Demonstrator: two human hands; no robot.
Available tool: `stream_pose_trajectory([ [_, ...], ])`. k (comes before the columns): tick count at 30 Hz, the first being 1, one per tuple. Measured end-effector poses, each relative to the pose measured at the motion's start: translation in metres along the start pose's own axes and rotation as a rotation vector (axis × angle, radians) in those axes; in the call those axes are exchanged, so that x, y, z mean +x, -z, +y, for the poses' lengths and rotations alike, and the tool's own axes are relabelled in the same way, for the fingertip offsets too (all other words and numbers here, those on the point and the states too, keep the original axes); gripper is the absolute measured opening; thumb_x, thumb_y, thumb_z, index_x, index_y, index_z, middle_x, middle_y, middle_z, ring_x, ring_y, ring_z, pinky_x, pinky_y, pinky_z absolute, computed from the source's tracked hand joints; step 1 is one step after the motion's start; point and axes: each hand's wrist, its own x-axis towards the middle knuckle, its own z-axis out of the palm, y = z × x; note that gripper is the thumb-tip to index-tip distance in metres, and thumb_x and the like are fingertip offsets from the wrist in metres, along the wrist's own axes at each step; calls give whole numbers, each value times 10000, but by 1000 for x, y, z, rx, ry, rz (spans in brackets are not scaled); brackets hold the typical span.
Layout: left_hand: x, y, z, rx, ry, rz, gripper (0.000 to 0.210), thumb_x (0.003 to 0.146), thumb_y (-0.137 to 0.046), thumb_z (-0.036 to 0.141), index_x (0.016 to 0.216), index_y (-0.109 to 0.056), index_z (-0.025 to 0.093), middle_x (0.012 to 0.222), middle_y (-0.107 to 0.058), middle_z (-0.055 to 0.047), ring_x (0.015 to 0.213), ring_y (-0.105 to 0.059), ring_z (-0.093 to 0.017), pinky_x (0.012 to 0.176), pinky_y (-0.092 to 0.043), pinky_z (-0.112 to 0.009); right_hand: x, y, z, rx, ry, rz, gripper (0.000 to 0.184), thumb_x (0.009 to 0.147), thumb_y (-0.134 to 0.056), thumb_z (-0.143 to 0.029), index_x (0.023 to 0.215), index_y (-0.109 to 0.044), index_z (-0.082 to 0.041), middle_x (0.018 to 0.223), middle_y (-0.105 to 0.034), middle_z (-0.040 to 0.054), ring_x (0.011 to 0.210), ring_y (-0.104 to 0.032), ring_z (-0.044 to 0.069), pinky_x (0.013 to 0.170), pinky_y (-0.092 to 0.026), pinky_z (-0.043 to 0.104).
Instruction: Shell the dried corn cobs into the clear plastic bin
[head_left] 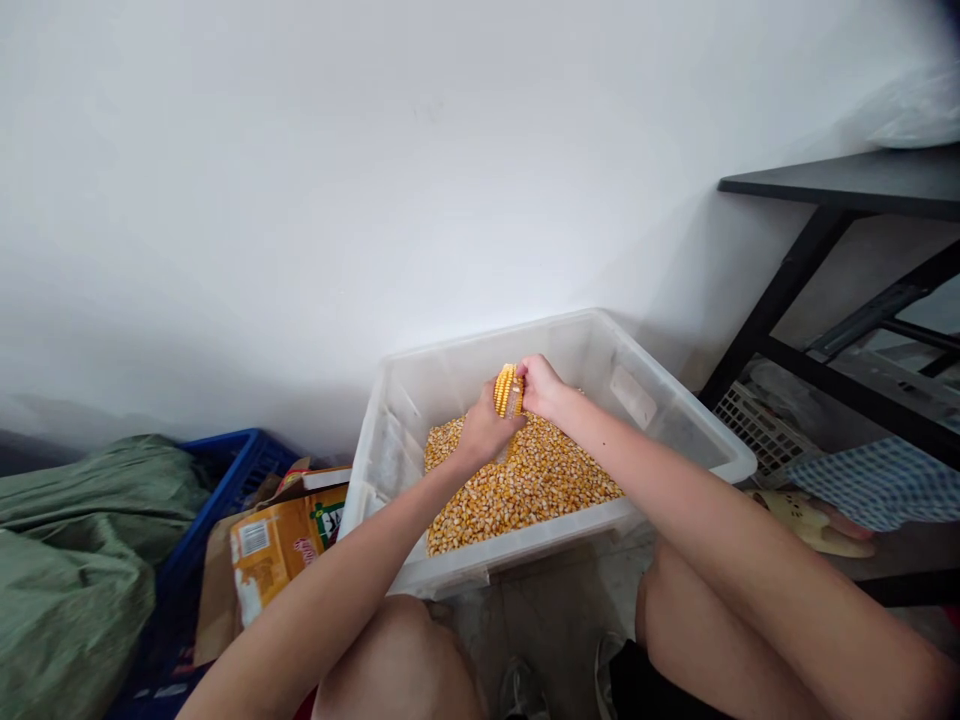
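Observation:
My left hand [489, 428] is wrapped round the lower part of a yellow corn cob [508, 392], holding it tilted up over a clear plastic bin [375, 420]. Rows of kernels still cover the cob's left side, while a strip on its right side is bare. My right hand [545, 387] is closed against the cob's upper right side, with its thumb and fingers at the kernels. Whether a loose kernel is between those fingers cannot be seen. Below both hands, loose corn kernels [525, 490] cover the bin's floor.
A white wall [375, 180] rises behind the bin. To the left are a cardboard box [217, 580] with an orange packet, a blue crate [225, 480] and a green cloth [67, 540]. A black table [840, 185] stands right, near a person's slippered foot [814, 522].

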Motion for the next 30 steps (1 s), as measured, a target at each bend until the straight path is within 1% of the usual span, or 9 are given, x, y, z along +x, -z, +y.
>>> stream_pose_trajectory([
  [6, -5, 1, 4, 183, -23, -21, 772, 731, -648, 366, 1427, -321, 296, 1052, -686, -62, 895, -661, -285, 761, -472, -347, 5, 5, 1, 39, -62, 10, 101, 658, -461, -167, 661, -377, -223, 557, -463, 11, 562, -508, 183, 516, -474, 280],
  [9, -5, 0, 5, 214, -21, -25, 767, 727, -650, 361, 1422, -331, 295, 1017, -690, -64, 866, -663, -289, 723, -469, -341, 8, 8, 3, 71, -53, 8, 120, 656, -457, -135, 665, -376, -222, 567, -462, 7, 567, -512, 172, 505, -459, 257],
  [11, -3, 0, 4, 187, -16, -19, 750, 720, -656, 357, 1404, -357, 284, 1016, -688, -64, 866, -661, -283, 731, -471, -340, 9, 9, 4, 68, -37, 18, 139, 643, -451, -106, 669, -374, -219, 566, -456, 3, 558, -505, 164, 499, -447, 244],
  [14, 1, 1, 1, 79, -10, -23, 715, 706, -667, 339, 1365, -402, 252, 1051, -680, -62, 896, -656, -263, 780, -476, -335, 8, 8, 2, 47, -30, 33, 146, 623, -443, -96, 673, -375, -215, 561, -454, 4, 539, -491, 160, 496, -444, 245],
  [18, 5, 3, -3, -17, -32, -13, 725, 689, -681, 320, 1357, -409, 239, 1126, -658, -56, 956, -643, -250, 847, -470, -338, 2, 5, -3, 2, -44, -32, 66, 652, -438, -169, 675, -395, -214, 567, -462, 14, 527, -482, 168, 506, -460, 277],
  [21, 4, 3, -3, -11, -32, -3, 734, 683, -690, 318, 1358, -415, 235, 1139, -654, -63, 981, -636, -258, 865, -463, -344, 1, 4, -2, -67, -2, -45, 91, 650, -460, -170, 658, -382, -217, 545, -445, 3, 505, -461, 159, 500, -447, 272],
  [25, -2, 0, 0, 56, -5, -20, 739, 686, -689, 329, 1366, -409, 261, 1093, -672, -62, 945, -645, -265, 824, -466, -348, 5, 3, 4, -53, -17, -12, 111, 660, -440, -143, 633, -365, -220, 531, -431, 2, 508, -472, 157, 504, -439, 262],
  [28, -5, -3, 3, 78, 8, -32, 731, 685, -686, 326, 1360, -414, 262, 1058, -681, -63, 903, -648, -261, 781, -467, -341, 7, 4, 9, -75, -27, 59, 130, 681, -414, -140, 615, -343, -227, 511, -403, -5, 496, -468, 156, 485, -424, 255],
  [30, -5, -5, 4, 57, 23, -34, 687, 683, -683, 317, 1323, -446, 241, 1044, -682, -68, 898, -645, -256, 772, -466, -333, 7, 4, 12, -117, -6, 109, 149, 681, -421, -135, 613, -328, -230, 498, -380, -14, 479, -451, 155, 461, -399, 248],
])
